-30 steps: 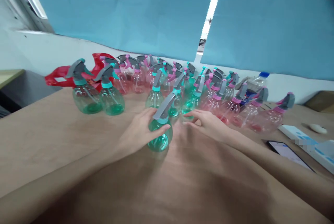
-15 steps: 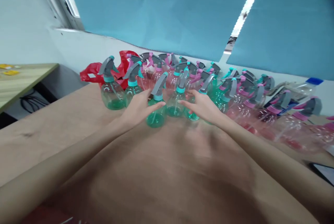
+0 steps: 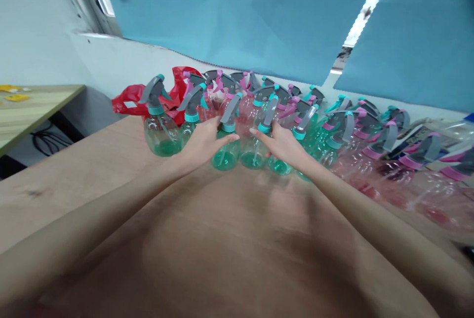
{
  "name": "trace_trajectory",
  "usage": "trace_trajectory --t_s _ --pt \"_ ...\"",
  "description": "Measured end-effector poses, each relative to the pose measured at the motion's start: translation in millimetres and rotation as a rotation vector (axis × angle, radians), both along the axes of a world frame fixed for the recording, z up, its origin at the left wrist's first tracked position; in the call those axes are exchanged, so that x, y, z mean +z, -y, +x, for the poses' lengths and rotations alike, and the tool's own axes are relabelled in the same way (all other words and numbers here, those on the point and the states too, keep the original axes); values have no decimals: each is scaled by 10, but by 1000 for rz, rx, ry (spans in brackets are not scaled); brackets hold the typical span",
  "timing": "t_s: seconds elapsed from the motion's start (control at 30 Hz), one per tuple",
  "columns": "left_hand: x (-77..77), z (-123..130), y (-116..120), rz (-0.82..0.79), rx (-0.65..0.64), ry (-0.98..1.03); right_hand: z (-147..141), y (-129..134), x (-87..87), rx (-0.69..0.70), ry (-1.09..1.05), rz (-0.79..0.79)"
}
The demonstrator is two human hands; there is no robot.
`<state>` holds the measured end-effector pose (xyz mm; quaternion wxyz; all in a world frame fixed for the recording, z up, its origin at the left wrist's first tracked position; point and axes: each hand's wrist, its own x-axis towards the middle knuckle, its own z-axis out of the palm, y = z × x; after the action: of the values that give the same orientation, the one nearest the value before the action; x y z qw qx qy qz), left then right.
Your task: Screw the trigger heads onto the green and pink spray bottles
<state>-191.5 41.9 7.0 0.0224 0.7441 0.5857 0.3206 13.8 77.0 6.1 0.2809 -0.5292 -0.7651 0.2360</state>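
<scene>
My left hand (image 3: 203, 144) is wrapped around a clear spray bottle (image 3: 225, 157) with green liquid and a grey and turquoise trigger head. Its thumb lies across the front, while the other fingers are mostly hidden behind. Just right of it stands a similar spray bottle (image 3: 253, 159). My right hand (image 3: 284, 143) is closed about this second bottle near the neck, thumb in front and fingers partly out of sight. Another turquoise-collared bottle (image 3: 279, 166) stands below and behind my right hand. To the left of my left hand are two more green-liquid bottles (image 3: 163, 135).
Many pink-collared spray bottles (image 3: 411, 179) crowd the right side of the wooden table (image 3: 85, 175). A red plastic bag (image 3: 128, 100) lies behind the left bottles. A blue-covered window (image 3: 229, 17) rises behind. Another table (image 3: 40, 105) stands at far left.
My left hand has pushed its bottle slightly back toward the row. My right hand has moved in closer around the second bottle. The view has shifted a little.
</scene>
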Motion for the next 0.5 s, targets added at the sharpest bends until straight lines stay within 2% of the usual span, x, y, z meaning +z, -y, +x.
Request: trace_trajectory --t_s 0.23,0.5 --pt "4 -17 -65 -6 -6 -15 20 -28 -12 13 36 14" --pt "-54 1 -57 45 7 5 43 122 40 39 88 33"
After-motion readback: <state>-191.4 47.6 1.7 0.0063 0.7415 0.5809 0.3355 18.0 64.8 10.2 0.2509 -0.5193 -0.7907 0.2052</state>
